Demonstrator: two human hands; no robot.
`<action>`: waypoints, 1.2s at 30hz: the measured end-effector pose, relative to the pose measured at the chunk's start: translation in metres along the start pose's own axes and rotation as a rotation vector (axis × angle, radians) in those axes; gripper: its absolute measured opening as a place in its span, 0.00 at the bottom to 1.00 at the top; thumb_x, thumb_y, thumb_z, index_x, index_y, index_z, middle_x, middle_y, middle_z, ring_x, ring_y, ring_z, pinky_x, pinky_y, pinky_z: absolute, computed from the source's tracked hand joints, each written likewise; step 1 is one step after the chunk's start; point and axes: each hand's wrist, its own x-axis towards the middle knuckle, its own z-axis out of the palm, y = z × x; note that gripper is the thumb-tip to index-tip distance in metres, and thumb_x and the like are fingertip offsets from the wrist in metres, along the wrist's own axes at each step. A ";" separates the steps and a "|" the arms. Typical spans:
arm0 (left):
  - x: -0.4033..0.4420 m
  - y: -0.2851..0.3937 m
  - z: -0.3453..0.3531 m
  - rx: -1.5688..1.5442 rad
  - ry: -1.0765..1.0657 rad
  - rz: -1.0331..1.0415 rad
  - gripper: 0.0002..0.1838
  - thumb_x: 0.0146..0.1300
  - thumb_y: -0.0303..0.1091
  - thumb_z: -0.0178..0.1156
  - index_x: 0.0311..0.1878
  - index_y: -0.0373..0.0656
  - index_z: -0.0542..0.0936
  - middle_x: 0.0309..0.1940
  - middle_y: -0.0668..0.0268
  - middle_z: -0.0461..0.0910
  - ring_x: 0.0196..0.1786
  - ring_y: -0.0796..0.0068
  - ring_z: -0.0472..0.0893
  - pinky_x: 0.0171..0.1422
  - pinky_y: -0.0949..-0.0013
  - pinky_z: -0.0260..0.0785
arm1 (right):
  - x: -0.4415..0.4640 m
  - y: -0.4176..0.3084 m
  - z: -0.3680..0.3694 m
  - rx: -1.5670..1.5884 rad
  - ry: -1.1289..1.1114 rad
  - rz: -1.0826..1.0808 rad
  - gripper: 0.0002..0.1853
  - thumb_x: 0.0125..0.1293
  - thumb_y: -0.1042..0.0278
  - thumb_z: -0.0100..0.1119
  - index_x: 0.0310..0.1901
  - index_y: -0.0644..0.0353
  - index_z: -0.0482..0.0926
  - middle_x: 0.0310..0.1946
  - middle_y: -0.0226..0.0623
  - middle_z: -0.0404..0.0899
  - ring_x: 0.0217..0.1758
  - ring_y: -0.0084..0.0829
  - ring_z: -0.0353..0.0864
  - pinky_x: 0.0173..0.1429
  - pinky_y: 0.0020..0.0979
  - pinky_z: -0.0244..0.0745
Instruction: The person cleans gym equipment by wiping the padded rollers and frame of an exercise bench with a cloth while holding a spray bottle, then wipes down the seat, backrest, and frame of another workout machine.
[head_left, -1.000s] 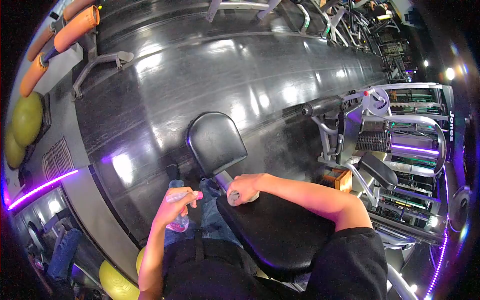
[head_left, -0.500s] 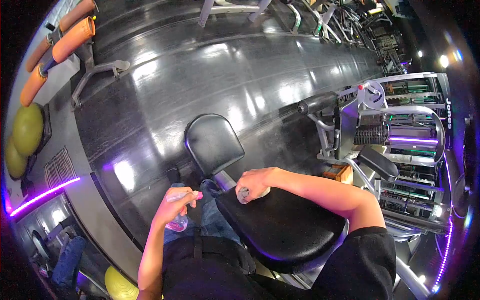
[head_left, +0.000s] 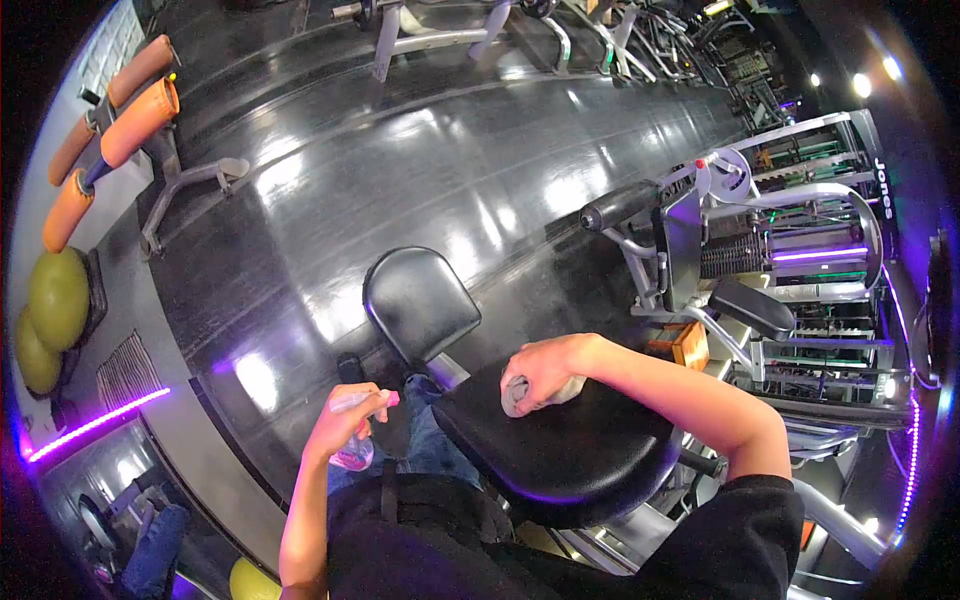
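My left hand (head_left: 348,415) is wrapped round the neck of a clear spray bottle (head_left: 353,453) with a pink nozzle and pink liquid, held over my legs. A crumpled grey cloth (head_left: 517,396) is bunched under my right hand (head_left: 548,373), whose fingers are closed on it. That cloth rests on the far part of a large black bench pad (head_left: 560,460). Beyond it, a smaller black seat pad (head_left: 420,303) is joined by a metal bar.
Weight machines (head_left: 690,240) stand at the right, near a wooden box (head_left: 690,345). A frame with orange foam rollers (head_left: 140,122) is at the upper left, above green exercise balls (head_left: 58,298). A mirror (head_left: 90,470) lies lower left.
My right hand has slid rightward over the large pad with the cloth. My left hand still grips the bottle in nearly the same place. The view has shifted slightly.
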 end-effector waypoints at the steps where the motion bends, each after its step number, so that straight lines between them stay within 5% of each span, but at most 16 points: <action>1: -0.001 0.002 0.000 -0.003 0.003 -0.009 0.15 0.66 0.42 0.57 0.30 0.41 0.81 0.23 0.67 0.80 0.16 0.83 0.71 0.21 0.77 0.61 | 0.006 0.001 0.002 0.001 0.009 -0.001 0.22 0.50 0.53 0.68 0.48 0.48 0.84 0.43 0.40 0.85 0.49 0.42 0.84 0.52 0.41 0.78; 4: -0.003 0.004 -0.001 0.035 0.014 0.021 0.15 0.66 0.43 0.58 0.30 0.41 0.81 0.22 0.67 0.80 0.16 0.83 0.71 0.21 0.77 0.61 | 0.025 -0.006 0.011 -0.268 0.138 0.009 0.20 0.52 0.55 0.68 0.49 0.46 0.83 0.43 0.41 0.84 0.51 0.47 0.81 0.56 0.45 0.75; 11: -0.004 0.017 -0.006 0.063 0.002 0.055 0.16 0.66 0.43 0.58 0.29 0.40 0.81 0.22 0.68 0.80 0.16 0.84 0.71 0.21 0.77 0.62 | 0.002 -0.043 0.008 -0.052 -0.042 -0.193 0.19 0.52 0.58 0.67 0.46 0.50 0.83 0.42 0.39 0.85 0.48 0.44 0.83 0.53 0.41 0.76; 18: 0.005 0.026 -0.014 0.075 -0.062 0.047 0.16 0.66 0.43 0.58 0.31 0.39 0.82 0.21 0.67 0.80 0.16 0.83 0.71 0.21 0.76 0.63 | -0.100 -0.087 -0.002 -0.070 -0.001 0.023 0.17 0.51 0.57 0.66 0.44 0.49 0.84 0.38 0.39 0.86 0.46 0.43 0.84 0.53 0.41 0.76; 20: 0.009 0.028 -0.012 0.083 -0.078 0.045 0.16 0.66 0.43 0.58 0.31 0.39 0.82 0.21 0.68 0.79 0.16 0.83 0.71 0.21 0.76 0.63 | -0.109 -0.085 0.010 -0.130 0.263 0.309 0.17 0.50 0.57 0.67 0.43 0.47 0.86 0.41 0.38 0.86 0.46 0.40 0.85 0.51 0.38 0.78; 23: 0.016 0.030 -0.010 0.106 -0.121 0.048 0.15 0.66 0.42 0.58 0.31 0.39 0.82 0.21 0.68 0.80 0.17 0.83 0.71 0.21 0.76 0.62 | -0.073 -0.085 0.022 -0.215 0.287 0.429 0.16 0.52 0.60 0.65 0.43 0.51 0.86 0.40 0.39 0.86 0.48 0.42 0.85 0.52 0.42 0.79; 27: 0.019 0.041 0.000 0.177 -0.178 0.022 0.15 0.66 0.42 0.58 0.32 0.40 0.82 0.22 0.68 0.80 0.17 0.83 0.70 0.21 0.76 0.61 | -0.041 -0.098 0.043 -0.464 0.436 0.296 0.10 0.48 0.62 0.65 0.33 0.54 0.86 0.37 0.38 0.85 0.43 0.43 0.85 0.45 0.43 0.80; 31: 0.024 0.044 0.004 0.197 -0.216 0.050 0.15 0.66 0.42 0.58 0.32 0.40 0.82 0.22 0.68 0.80 0.17 0.83 0.70 0.22 0.76 0.62 | -0.060 -0.102 0.058 -0.408 0.546 0.211 0.10 0.48 0.63 0.65 0.34 0.53 0.85 0.38 0.37 0.83 0.45 0.43 0.84 0.47 0.41 0.80; 36: 0.028 0.048 0.002 0.209 -0.254 0.059 0.15 0.66 0.42 0.58 0.31 0.40 0.82 0.22 0.68 0.80 0.17 0.83 0.70 0.22 0.76 0.62 | -0.139 -0.137 0.045 -0.188 0.429 0.282 0.06 0.50 0.64 0.62 0.32 0.48 0.83 0.41 0.36 0.82 0.51 0.43 0.80 0.48 0.41 0.79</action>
